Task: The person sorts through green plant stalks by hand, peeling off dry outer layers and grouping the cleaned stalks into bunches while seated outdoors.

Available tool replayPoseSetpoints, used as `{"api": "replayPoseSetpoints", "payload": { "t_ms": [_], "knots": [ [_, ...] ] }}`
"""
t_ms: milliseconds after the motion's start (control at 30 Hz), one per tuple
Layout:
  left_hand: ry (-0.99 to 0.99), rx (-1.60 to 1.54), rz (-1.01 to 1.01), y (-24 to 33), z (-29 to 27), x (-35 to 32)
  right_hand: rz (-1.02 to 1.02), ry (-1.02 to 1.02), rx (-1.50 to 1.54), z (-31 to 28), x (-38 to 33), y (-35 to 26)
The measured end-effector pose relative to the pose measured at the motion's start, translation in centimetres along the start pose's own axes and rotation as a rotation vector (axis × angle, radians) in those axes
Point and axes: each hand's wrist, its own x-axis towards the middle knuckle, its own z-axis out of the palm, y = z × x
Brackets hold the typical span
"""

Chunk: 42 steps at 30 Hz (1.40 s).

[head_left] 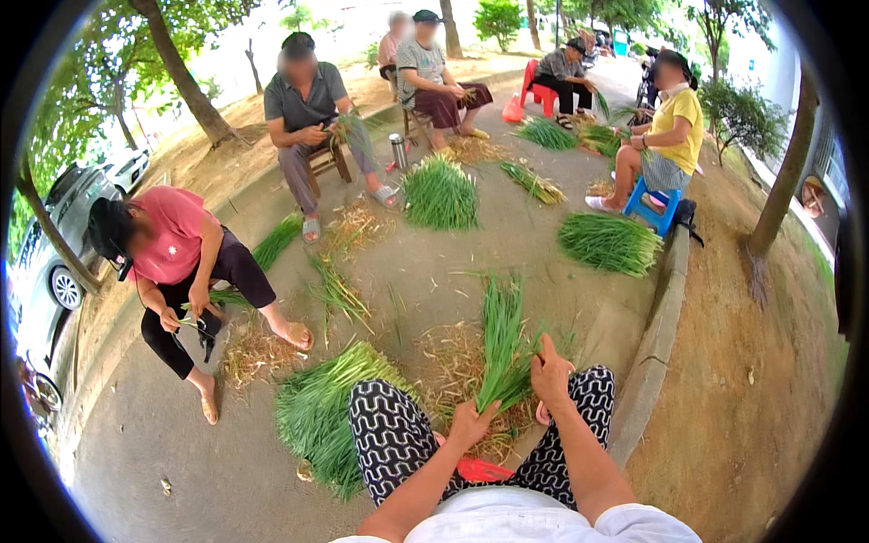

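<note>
My left hand (471, 423) is closed round the lower end of a bunch of long green chives (502, 339), whose leaves point away from me above my lap. At the bunch's right side, my right hand (550, 373) is closed with bent fingers on some outer strands; its fingertips are partly hidden. Beside my left knee lies a big pile of chives (321, 412). Trimmed, straw-coloured scraps (448, 362) cover the ground beneath the bunch. Something red (482, 470) shows between my thighs.
A person in a pink shirt (181, 240) sits at left, handling strands. Others sit farther off, one on a blue stool (652, 206). More chive piles (441, 192) (611, 242) lie on the pavement. A kerb (654, 348) runs along my right. A steel flask (398, 151) stands ahead.
</note>
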Motion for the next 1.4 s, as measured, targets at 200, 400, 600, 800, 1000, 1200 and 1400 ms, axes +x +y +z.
{"api": "replayPoseSetpoints", "payload": {
  "t_ms": [200,400,600,800,1000,1200,1400],
  "knots": [
    [-0.014,-0.069,0.046,0.7,-0.2,0.1,0.710,-0.093,0.879,-1.0,1.4,-0.9],
    [0.022,-0.034,0.027,1.2,-0.1,0.1,0.789,-0.092,1.335,-1.2,1.4,0.3],
    [0.021,-0.075,0.010,-0.7,0.3,0.4,0.305,0.030,0.491,0.7,1.1,1.0],
    [0.014,-0.015,-0.037,1.3,-0.3,0.2,0.698,0.044,1.058,-0.4,1.1,-0.5],
    [-0.036,-0.064,-0.122,1.4,-0.2,0.4,0.510,0.000,0.688,0.6,1.2,1.2],
    [0.016,-0.055,-0.035,1.4,0.2,0.2,0.643,-0.012,0.835,0.1,1.4,1.0],
    [0.077,0.140,-0.131,0.6,-0.7,0.4,0.851,0.137,1.058,-2.3,4.5,6.2]
  ]
}}
